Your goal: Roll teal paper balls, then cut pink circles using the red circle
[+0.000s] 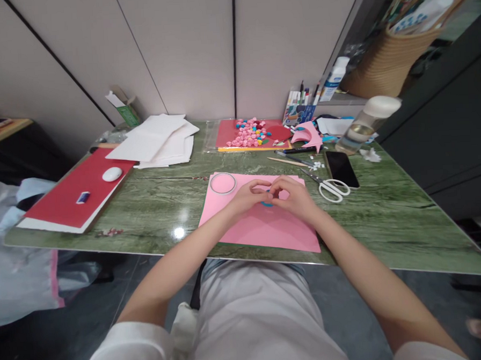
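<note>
Over a sheet of pink paper point(263, 230), my left hand point(249, 196) and my right hand point(293, 196) meet with their fingertips close together. Between them shows a small blue curved piece point(267, 202), perhaps a strip of paper; the fingers cover most of it. Both hands are closed in a pinch around it. A thin round ring point(224, 193), perhaps a roll of tape, lies flat on the upper left of the pink sheet. White-handled scissors point(334, 190) rest to the right of my right hand.
Behind the pink sheet are folded pink and blue pieces point(251, 134) on red paper. A phone point(342, 169), water bottle point(362, 125) and pens point(297, 150) stand or lie at right. White sheets point(153, 139) and a red folder point(67, 194) with a white mouse-like object point(112, 174) are left.
</note>
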`<state>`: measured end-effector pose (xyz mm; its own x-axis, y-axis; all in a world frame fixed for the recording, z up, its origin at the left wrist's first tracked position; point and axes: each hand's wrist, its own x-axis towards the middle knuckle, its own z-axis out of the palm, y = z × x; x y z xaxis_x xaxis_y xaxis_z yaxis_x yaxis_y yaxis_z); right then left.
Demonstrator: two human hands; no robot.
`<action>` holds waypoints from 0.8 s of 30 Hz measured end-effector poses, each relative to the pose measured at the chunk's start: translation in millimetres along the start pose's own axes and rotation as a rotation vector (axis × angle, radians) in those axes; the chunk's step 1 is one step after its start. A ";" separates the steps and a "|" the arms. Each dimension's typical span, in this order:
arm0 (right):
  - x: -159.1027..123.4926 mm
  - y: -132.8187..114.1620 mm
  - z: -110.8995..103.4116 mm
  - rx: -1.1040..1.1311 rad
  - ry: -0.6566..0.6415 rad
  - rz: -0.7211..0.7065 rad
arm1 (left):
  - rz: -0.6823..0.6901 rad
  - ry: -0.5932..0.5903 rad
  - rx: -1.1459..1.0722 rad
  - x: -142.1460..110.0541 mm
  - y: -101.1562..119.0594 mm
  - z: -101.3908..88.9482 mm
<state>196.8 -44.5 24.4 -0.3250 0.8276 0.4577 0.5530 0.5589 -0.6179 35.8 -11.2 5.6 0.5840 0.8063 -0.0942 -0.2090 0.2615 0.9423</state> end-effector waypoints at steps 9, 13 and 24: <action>0.0 3.0 -8.1 0.114 -0.208 -0.006 | -0.073 -0.105 0.059 0.0 6.1 -8.9; -0.4 5.9 -3.1 0.086 -0.139 -0.014 | -0.069 -0.072 0.084 -0.7 8.1 -8.3; 0.3 0.6 -0.5 0.032 0.036 -0.019 | 0.018 0.009 -0.081 0.5 -2.8 2.2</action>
<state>197.4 -44.0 24.5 -0.3075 0.8145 0.4920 0.5217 0.5767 -0.6287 38.4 -12.7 3.7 0.5724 0.8159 -0.0812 -0.2823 0.2890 0.9148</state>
